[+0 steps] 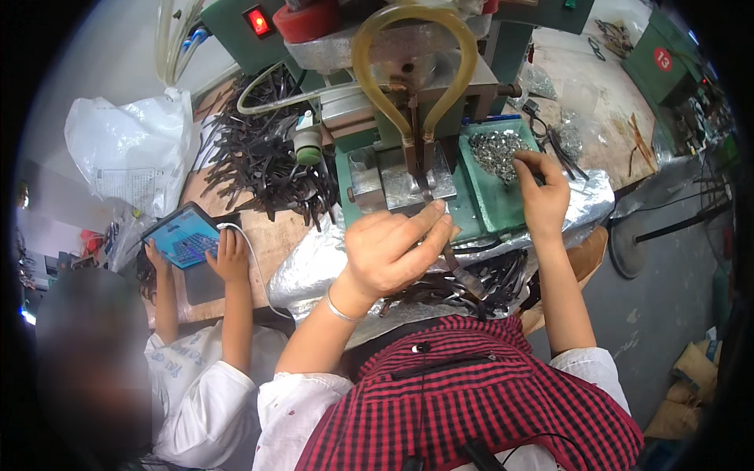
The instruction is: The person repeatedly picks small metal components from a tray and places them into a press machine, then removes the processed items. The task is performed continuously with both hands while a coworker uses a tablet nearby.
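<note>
My left hand (397,250) pinches a dark narrow strip (463,275) between thumb and fingers, in front of the machine's metal block (393,174). The strip's upper end lies on the block under the upright metal tip (419,149), and its lower end hangs toward my lap. My right hand (543,191) is at the right edge of a green tray (503,210) that holds a heap of small shiny metal pieces (496,153). Thumb and forefinger are bent together beside the heap; whatever they hold is too small to make out.
A yellowish hose (361,59) loops above the block. Many dark strips (267,149) lie piled left of the machine, and more (503,282) rest on foil by my lap. At the left, another person's hands (230,255) touch a tablet (182,235). Plastic bags (129,145) lie behind it.
</note>
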A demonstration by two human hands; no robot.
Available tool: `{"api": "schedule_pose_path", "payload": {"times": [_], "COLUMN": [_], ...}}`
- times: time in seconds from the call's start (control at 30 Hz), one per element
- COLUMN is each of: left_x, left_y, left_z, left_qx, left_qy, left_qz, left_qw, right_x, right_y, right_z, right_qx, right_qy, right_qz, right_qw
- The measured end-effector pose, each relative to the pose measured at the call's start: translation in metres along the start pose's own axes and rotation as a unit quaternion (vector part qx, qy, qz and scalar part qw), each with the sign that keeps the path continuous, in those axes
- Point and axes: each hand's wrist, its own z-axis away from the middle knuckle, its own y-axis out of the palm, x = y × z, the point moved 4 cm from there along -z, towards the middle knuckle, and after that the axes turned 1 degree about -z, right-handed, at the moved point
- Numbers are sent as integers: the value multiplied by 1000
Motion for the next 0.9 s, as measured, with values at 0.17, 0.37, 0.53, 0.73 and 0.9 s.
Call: {"api": "schedule_pose_path", "payload": {"times": [0.17, 0.37, 0.53, 0.73, 0.9], "left_x": [13, 154, 174, 170, 200], "left_y": [-43, -60, -66, -42, -55], "left_z": [35, 158, 148, 86, 161], "left_qx": [38, 267, 132, 65, -136], "left_qy": [-69, -348, -343, -375, -527], "left_qz": [-122, -400, -287, -189, 15], "left_qw": [989, 805, 885, 905, 839], "right_x": [-16, -7, 13, 7, -1], "right_y": [-10, -6, 5, 2, -26], "right_z": [11, 9, 5, 1, 25], "right_qx": [-4, -11, -4, -28, -49], "right_qy": [44, 22, 21, 0, -55], "right_qz": [0, -54, -72, -34, 82], "right_qw": [999, 998, 997, 999, 994]}}
